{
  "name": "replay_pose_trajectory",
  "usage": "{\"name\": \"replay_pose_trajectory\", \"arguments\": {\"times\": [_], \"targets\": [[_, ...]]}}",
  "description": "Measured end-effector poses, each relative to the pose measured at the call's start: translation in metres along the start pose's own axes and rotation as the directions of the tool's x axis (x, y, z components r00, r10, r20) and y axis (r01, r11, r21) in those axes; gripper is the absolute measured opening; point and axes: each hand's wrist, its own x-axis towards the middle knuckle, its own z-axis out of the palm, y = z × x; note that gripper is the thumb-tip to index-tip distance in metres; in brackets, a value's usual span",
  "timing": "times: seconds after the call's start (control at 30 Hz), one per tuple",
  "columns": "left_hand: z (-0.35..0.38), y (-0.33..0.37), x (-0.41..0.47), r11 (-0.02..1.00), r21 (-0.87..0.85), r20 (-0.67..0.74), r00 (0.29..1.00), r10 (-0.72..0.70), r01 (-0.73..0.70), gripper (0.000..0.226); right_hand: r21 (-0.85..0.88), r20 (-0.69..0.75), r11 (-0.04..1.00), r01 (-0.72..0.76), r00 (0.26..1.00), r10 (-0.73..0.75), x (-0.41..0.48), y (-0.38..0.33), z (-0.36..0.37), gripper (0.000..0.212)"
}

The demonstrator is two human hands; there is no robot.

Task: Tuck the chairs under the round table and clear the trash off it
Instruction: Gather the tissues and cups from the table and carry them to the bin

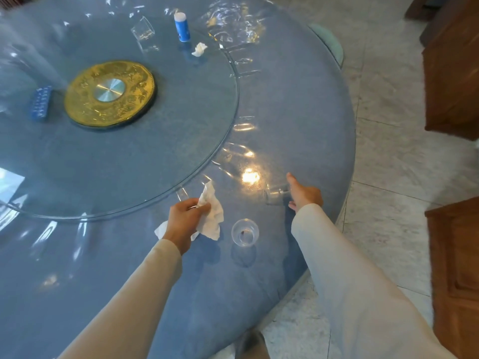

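Spotter: Your two pale sleeves [350, 281] fill the near edge, reaching over the table [311, 104] with its blue cloth under clear plastic sheeting.

Checker: Take the gold disc [110, 93] in the middle of the glass turntable [155, 151] as the dial's centre. Your left hand [185, 221] is at 5 o'clock, clenched on a crumpled white tissue [211, 216] just off the turntable's rim.

Spotter: Your right hand [303, 195] is at 4 o'clock, thumb stretched out, set against a clear cup [276, 195] lying on its side. Whether you have gripped it I cannot tell, since your palm hides the fingers.

Checker: Between your hands a second clear cup [245, 232] stands upright on the table, a small dark speck inside.

Spotter: More trash sits on the turntable. You have a third clear cup [142, 31] tipped over at 1 o'clock and a small tissue wad [199, 49] at 2 o'clock. Between them a blue and white canister [181, 27] stands upright, its label too blurred to read.

Checker: At 9 o'clock lies a blue box-like thing [41, 103] with rows of white marks, which are also unreadable.

Spotter: Of chairs you see one green seat [329, 42], between 2 and 3 o'clock, partly under the table's edge. Wooden furniture [453, 73] stands on the tiled floor [388, 164] beyond.
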Motion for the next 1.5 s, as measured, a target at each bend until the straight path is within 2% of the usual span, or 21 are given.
{"name": "replay_pose_trajectory", "arguments": {"times": [0.1,0.13,0.27,0.33,0.43,0.57,0.7,0.77,1.07,1.17,1.3,1.4,1.5], "targets": [[-0.007,-0.002,0.002,1.000,0.000,-0.043,0.999,-0.019,0.019,0.012,0.065,0.035,0.996,0.053,0.998,-0.056,0.004,-0.006,0.003,0.061],[-0.009,-0.003,0.001,1.000,0.001,-0.055,0.998,-0.016,0.016,0.012,0.081,0.053,0.994,0.067,0.996,-0.071,0.003,-0.008,0.005,0.058],[-0.014,0.001,-0.005,1.000,-0.021,-0.066,0.998,-0.010,0.008,0.013,0.085,0.209,0.991,0.103,0.971,-0.118,-0.016,-0.016,0.013,0.060],[-0.016,0.005,-0.010,1.000,-0.026,-0.073,0.997,-0.006,0.004,0.013,0.027,0.303,0.976,0.218,0.928,-0.216,-0.032,-0.015,0.014,0.063],[-0.021,0.008,-0.019,0.998,-0.068,-0.078,0.997,-0.011,0.005,0.013,-0.081,0.425,0.881,0.467,0.815,-0.393,-0.068,-0.007,0.006,0.083],[-0.030,0.011,-0.033,0.995,-0.097,-0.075,0.997,0.010,-0.018,0.013,-0.158,0.484,0.704,0.692,0.676,-0.556,-0.108,0.012,-0.008,0.075],[-0.035,0.007,-0.044,0.996,-0.084,-0.052,0.998,0.039,-0.043,0.016,-0.306,0.506,0.512,0.803,0.593,-0.627,-0.128,0.031,-0.007,0.078],[-0.038,0.005,-0.049,0.996,-0.084,-0.031,0.999,0.040,-0.042,0.015,-0.370,0.519,0.439,0.819,0.574,-0.634,-0.134,0.038,-0.003,0.076],[-0.060,-0.025,-0.049,0.997,-0.074,0.000,1.000,-0.010,0.010,0.012,-0.577,0.478,0.334,0.745,0.640,-0.602,-0.135,0.070,0.018,0.065],[-0.070,-0.034,-0.047,0.997,-0.073,-0.003,1.000,-0.015,0.015,0.009,-0.608,0.440,0.341,0.717,0.662,-0.607,-0.139,0.073,0.022,0.066],[-0.081,-0.039,-0.046,0.995,-0.102,-0.002,1.000,-0.016,0.016,0.010,-0.617,0.417,0.366,0.697,0.683,-0.599,-0.147,0.072,0.027,0.078],[-0.093,-0.043,-0.041,0.993,-0.112,-0.011,1.000,-0.029,0.028,0.014,-0.613,0.385,0.348,0.710,0.652,-0.653,-0.154,0.068,0.037,0.078],[-0.109,-0.046,-0.039,0.992,-0.124,-0.043,0.998,-0.038,0.033,0.008,-0.609,0.394,0.271,0.746,0.581,-0.713,-0.163,0.057,0.059,0.065]]}}
